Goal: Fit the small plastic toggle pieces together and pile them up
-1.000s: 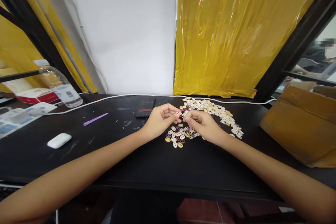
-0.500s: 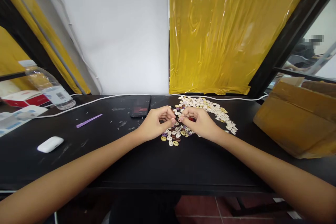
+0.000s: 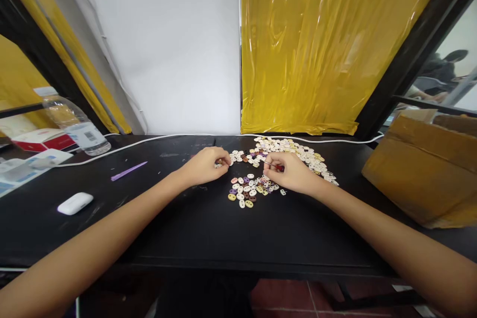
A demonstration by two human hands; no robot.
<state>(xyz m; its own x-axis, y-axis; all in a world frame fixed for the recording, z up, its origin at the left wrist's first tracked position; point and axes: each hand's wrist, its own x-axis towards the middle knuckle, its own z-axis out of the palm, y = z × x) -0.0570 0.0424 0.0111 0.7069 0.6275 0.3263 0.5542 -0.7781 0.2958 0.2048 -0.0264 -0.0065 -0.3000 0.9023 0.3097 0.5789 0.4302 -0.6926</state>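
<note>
My left hand (image 3: 204, 167) is over the table left of the small oval buttons, its fingers curled and thumb close to the fingertips. Small pale pieces show beneath those fingers; whether they are gripped or lie on the table is unclear. Pinched in my right hand (image 3: 292, 173) is a small screwdriver-like tool (image 3: 279, 168) with a thin metal shaft and a red handle, its shaft pointing left. Below and between the hands lies a loose group of oval buttons (image 3: 246, 189) in white, yellow, brown, purple and pink, each with holes. Behind my right hand spreads a larger pile of mostly white buttons (image 3: 294, 146).
A cardboard box (image 3: 425, 169) stands at the right. On the left are a white earbud case (image 3: 75, 203), a purple strip (image 3: 128, 171), a water bottle (image 3: 87, 136) and a red-and-white box (image 3: 44, 140). A white cable (image 3: 149, 139) runs along the back of the black table (image 3: 238, 238).
My left hand has moved left, away from my right hand, and now covers most of the dark phone. My right hand, still holding the tool, has shifted slightly right.
</note>
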